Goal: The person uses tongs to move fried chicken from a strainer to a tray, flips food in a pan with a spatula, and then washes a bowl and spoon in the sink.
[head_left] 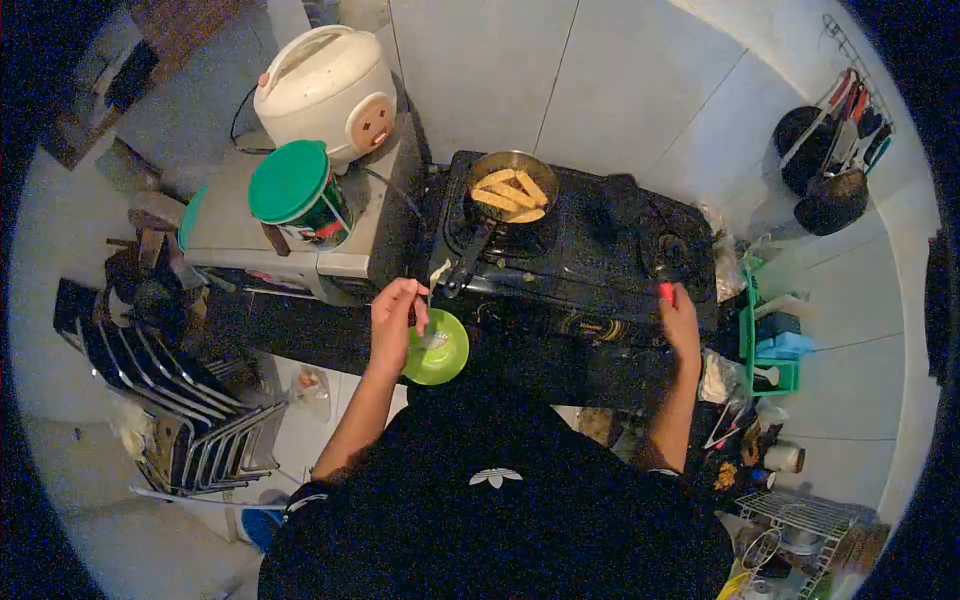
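Both pinched sth: L hand (392, 312) a thin utensil (431, 291), prob. light & stiff, best held mid-length, nr green bowl (446, 366); R hand (681, 322) a red-ended item (667, 291).

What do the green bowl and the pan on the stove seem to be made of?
Green bowl: probably plastic, smooth with a slight sheen, going by its even, bright colour. Pan: likely metal, its inner wall pale and shiny; its dark handle could be plastic or coated metal.

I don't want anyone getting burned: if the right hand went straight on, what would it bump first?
Probably the burner on the right, just ahead of the right hand, though I can't tell how high the hand is.
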`<state>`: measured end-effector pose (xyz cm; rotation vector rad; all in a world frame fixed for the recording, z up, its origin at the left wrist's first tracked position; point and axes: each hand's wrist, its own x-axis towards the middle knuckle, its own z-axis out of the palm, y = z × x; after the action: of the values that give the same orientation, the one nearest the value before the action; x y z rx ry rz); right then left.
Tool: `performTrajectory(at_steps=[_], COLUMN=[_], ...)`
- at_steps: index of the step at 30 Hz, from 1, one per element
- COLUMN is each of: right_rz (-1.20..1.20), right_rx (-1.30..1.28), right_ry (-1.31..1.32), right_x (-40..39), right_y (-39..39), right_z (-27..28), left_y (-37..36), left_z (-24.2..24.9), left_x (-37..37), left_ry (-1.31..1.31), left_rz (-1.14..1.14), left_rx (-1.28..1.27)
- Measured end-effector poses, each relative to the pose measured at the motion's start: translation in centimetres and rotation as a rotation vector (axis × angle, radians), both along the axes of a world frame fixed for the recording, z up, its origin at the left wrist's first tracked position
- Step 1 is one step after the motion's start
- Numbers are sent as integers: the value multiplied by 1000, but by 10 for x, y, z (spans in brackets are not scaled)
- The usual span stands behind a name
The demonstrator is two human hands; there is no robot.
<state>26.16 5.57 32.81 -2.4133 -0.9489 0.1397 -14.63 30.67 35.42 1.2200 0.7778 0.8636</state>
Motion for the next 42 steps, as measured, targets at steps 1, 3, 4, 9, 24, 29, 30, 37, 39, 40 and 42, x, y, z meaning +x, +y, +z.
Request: performTrajectory(at_steps=[1, 3, 4, 9, 24, 29, 30, 37, 39, 40, 42], right_rz=[49, -7, -56, 153, 450, 424, 428, 409, 398, 405, 415], right_rx=[110, 80, 52, 162, -49, -6, -7, 7, 21, -10, -40], right_ry=[-112, -23, 65, -236, -579, -545, -547, -569, -554, -558, -566], right_x=[-10, -50, -70, -91, -83, -88, -87, -91, -90, -88, -86], right_y=[1, 11, 19, 46, 114, 114, 115, 110, 110, 110, 111], right_z=[11, 76, 109, 136, 112, 120, 119, 124, 123, 120, 120], left_y=[1, 2, 2, 5, 4, 6, 6, 7, 7, 6, 7], left_z=[-1, -2, -3, -12, -18, -21, -20, -17, -18, -20, -21], left_x=[-1, -2, -3, -1, -11, -14, -14, -11, -10, -10, -9], left_ry=[1, 22, 25, -22, 28, 19, 14, -8, -22, -23, -24], left_rz=[-6, -11, -21, -54, -64, -65, -64, -84, -80, -78, -79], left_rx=[0, -29, -29, -58, -76, -76, -63, -73, -64, -66, -82])
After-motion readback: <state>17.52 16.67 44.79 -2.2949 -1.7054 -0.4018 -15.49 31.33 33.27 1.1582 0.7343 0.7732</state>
